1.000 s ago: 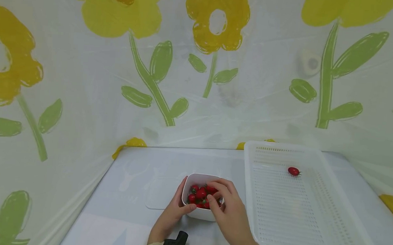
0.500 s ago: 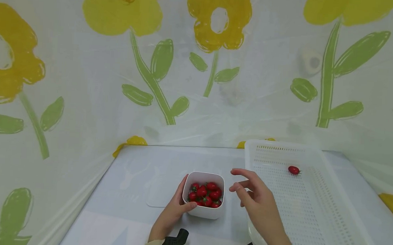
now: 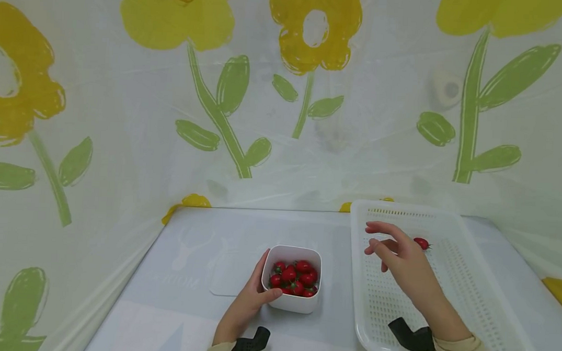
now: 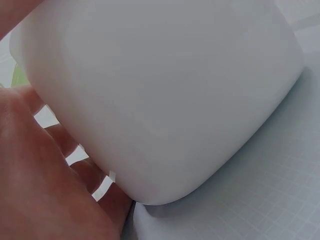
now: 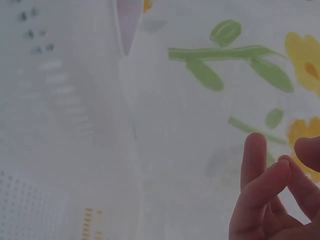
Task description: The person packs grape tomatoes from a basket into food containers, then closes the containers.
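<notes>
Your right hand (image 3: 402, 254) hangs over the white perforated tray (image 3: 473, 304), fingers loosely curled w/ thumb and forefinger close together; can't tell from the head view or the right wrist view whether a tomato sits in that pinch, nothing red shows btwn the fingertips. One loose cherry tomato (image 3: 420, 243) lies on the tray floor just beyond your knuckles, toward the far end. Your left hand (image 3: 247, 305) wraps the near-left side of the small white container (image 3: 290, 301), thumb on the front wall, fingers (image 4: 75, 165) behind it per the left wrist view; the container sits on the table (image 3: 203, 229), near the tray's left rim but not touching, and is full of cherry tomatoes (image 3: 295, 280). Judgement: if you're carrying one, go low before letting go so it doesn't roll across the slotted floor, and set it apart from the lone tomato. Keep the left grip firm so the container doesn't slide.
</notes>
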The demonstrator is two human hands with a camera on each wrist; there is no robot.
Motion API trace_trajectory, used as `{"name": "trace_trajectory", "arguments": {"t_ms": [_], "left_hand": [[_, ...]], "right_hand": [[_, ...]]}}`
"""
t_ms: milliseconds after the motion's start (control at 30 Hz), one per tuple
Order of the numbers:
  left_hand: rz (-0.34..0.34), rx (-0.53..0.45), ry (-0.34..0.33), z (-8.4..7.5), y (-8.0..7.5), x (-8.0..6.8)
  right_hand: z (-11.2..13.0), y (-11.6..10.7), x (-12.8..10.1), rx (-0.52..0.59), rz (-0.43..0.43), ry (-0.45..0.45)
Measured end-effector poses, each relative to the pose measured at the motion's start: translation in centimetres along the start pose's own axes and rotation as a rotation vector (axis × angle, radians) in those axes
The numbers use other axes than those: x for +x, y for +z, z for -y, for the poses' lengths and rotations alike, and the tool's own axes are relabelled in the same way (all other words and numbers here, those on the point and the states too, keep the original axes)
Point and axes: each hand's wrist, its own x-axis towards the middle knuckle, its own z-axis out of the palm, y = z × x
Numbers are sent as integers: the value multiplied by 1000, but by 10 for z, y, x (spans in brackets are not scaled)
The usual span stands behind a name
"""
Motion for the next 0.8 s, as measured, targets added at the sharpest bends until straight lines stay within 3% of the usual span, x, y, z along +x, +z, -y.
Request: {"name": "trace_trajectory", "arguments": {"t_ms": [533,800], "left_hand": [[19,-17,27,3,-3,-1],[19,-17,20,3,-1,0]], "right_hand": [[-79,-40,33,-166,132,135],[-115,-58,44,-180,173,214]]}}
